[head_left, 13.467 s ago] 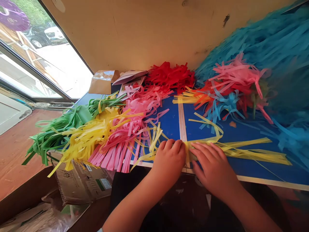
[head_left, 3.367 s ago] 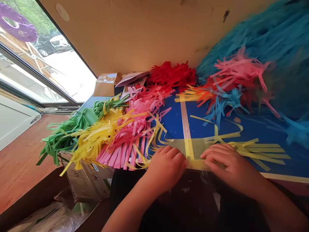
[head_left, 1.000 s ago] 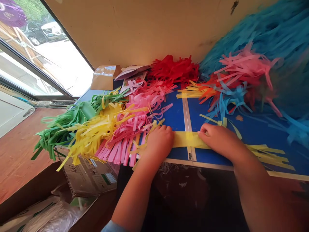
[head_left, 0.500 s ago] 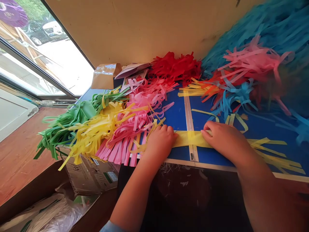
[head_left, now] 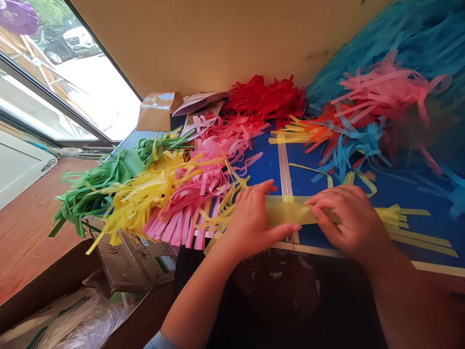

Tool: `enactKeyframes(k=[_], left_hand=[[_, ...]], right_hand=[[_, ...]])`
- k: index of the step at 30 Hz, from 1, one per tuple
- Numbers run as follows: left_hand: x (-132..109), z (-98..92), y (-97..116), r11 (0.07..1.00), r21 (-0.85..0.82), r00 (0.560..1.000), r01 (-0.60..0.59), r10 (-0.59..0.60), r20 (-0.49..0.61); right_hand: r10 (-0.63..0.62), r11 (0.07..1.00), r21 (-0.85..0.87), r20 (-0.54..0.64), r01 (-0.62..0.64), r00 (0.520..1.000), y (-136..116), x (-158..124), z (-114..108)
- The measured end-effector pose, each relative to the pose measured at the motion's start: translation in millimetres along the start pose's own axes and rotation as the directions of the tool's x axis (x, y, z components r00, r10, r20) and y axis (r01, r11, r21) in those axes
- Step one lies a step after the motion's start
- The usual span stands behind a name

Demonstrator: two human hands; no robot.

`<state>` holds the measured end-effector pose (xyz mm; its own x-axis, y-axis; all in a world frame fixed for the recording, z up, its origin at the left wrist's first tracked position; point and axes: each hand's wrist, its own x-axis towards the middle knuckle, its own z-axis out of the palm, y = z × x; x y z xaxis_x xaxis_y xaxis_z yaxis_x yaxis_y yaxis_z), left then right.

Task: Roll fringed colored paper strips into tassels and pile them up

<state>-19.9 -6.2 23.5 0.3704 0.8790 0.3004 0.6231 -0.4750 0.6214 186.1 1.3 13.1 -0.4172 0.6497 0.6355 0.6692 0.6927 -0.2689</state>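
Yellow paper band (head_left: 286, 211): lies across the blue tabletop (head_left: 265, 167) between the two hands, over a metal seam strip (head_left: 285, 167), near the front edge.

Left hand (head_left: 254, 223): at the band's left end; fingers (head_left: 263, 191) spread above it, thumb extended below. Whether they grip the paper cannot be told.

Right hand (head_left: 345, 220): fingers (head_left: 321, 199) curled over the band, clenched on it; thumb hidden.

Yellow fringe strips (head_left: 414, 237): fan out on the tabletop, right of the right hand.

Left of hands: pink paper fringe (head_left: 181, 223), yellow paper fringe (head_left: 145, 189) and green paper fringe (head_left: 98, 189), piled side by side, overhanging the tabletop's left end.

Far side: red paper fringe (head_left: 265, 99) against the wall (head_left: 218, 43); blue paper fringe (head_left: 399, 48) heaped at right, with mixed pink, orange and blue strips (head_left: 370, 97) on it.

Below left: cardboard box (head_left: 134, 266), just under the overhanging fringe.

Beyond: brown paper envelope (head_left: 158, 111), beside the red fringe.
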Motion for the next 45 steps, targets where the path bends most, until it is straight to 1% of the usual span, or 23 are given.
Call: enactKeyframes(k=[2, 3, 4, 7, 10, 12, 13, 16, 18, 20, 23, 25, 27, 31, 33, 34, 37, 39, 42, 43, 45], left_hand=[[6, 2.9, 3, 0.997, 0.075, 0.997, 0.001, 0.005, -0.074], [9, 3.4, 5, 0.995, 0.097, 0.997, -0.015, 0.021, -0.071], [11, 3.6, 8, 0.994, 0.101, 0.999, -0.035, 0.039, -0.038], [15, 2.7, 13, 0.997, 0.064, 0.987, -0.051, 0.041, 0.155], [15, -0.4, 9, 0.999, 0.036, 0.94, -0.009, -0.003, 0.34], [13, -4.2, 3, 1.0, 0.018, 0.913, 0.001, -0.008, 0.408], [12, -6.4, 0, 1.0, 0.015, 0.907, -0.002, -0.005, 0.421], [8, -11.6, -5, 0.996, 0.079, 0.924, -0.033, 0.0, 0.383], [4, -12.1, -4, 0.98, 0.193, 0.941, -0.056, -0.012, 0.337], [1, -9.8, -1, 0.937, 0.343, 0.952, -0.064, -0.046, 0.302], [-2, -3.9, 3, 0.841, 0.54, 0.96, -0.041, -0.117, 0.255], [-2, -0.7, 4, 0.784, 0.62, 0.968, -0.016, -0.144, 0.207], [-2, 0.9, 2, 0.756, 0.654, 0.972, -0.005, -0.149, 0.18], [1, 0.2, -2, 0.767, 0.641, 0.966, -0.019, -0.15, 0.209], [2, -0.9, -4, 0.775, 0.632, 0.963, -0.033, -0.144, 0.227], [3, -1.6, -4, 0.779, 0.625, 0.962, -0.048, -0.132, 0.238], [2, -4.5, -5, 0.809, 0.581, 0.964, -0.09, -0.075, 0.254], [1, -7.0, -6, 0.846, 0.525, 0.967, -0.091, -0.051, 0.249], [-1, -10.1, -8, 0.898, 0.426, 0.967, -0.106, -0.008, 0.256], [-2, -10.6, -9, 0.91, 0.397, 0.964, -0.122, 0.014, 0.264], [-3, -10.4, -11, 0.925, 0.348, 0.96, -0.153, 0.055, 0.276]], right_hand=[[-0.003, 1.0, 0.017, 0.016, 0.003, 1.0, 1, -2, 3], [-0.006, 1.0, 0.025, 0.014, 0.005, 1.0, 2, -3, 3], [-0.01, 0.999, 0.033, 0.003, 0.01, 1.0, 3, -4, 3], [-0.024, 0.999, 0.044, -0.028, 0.026, 0.999, 4, -6, 2], [-0.005, 1.0, -0.004, -0.045, 0.005, 0.999, 6, -7, 3], [0.026, 0.997, -0.072, -0.049, -0.029, 0.998, 7, -7, 5], [0.041, 0.993, -0.11, -0.046, -0.046, 0.998, 7, -7, 7], [0.086, 0.974, -0.21, -0.004, -0.085, 0.996, 8, -7, 12], [0.134, 0.962, -0.249, 0.054, -0.116, 0.99, 8, -6, 15], [0.193, 0.951, -0.266, 0.109, -0.158, 0.975, 9, -6, 18], [0.275, 0.936, -0.273, 0.174, -0.222, 0.946, 10, -6, 21], [0.324, 0.925, -0.275, 0.217, -0.261, 0.921, 11, -6, 22], [0.377, 0.911, -0.277, 0.251, -0.307, 0.892, 11, -5, 22], [0.48, 0.875, -0.244, 0.323, -0.418, 0.816, 13, 2, 19], [0.498, 0.867, -0.211, 0.385, -0.451, 0.777, 14, 9, 15], [0.495, 0.868, -0.204, 0.407, -0.452, 0.768, 14, 13, 12], [0.467, 0.884, -0.189, 0.408, -0.428, 0.785, 12, 21, 5], [0.447, 0.887, -0.085, 0.399, -0.453, 0.801, 8, 20, 1], [0.407, 0.857, 0.15, 0.386, -0.492, 0.828, 0, 10, -4], [0.385, 0.855, 0.196, 0.379, -0.48, 0.841, -1, 6, -5], [0.333, 0.875, 0.207, 0.398, -0.437, 0.855, -3, -1, -5]])
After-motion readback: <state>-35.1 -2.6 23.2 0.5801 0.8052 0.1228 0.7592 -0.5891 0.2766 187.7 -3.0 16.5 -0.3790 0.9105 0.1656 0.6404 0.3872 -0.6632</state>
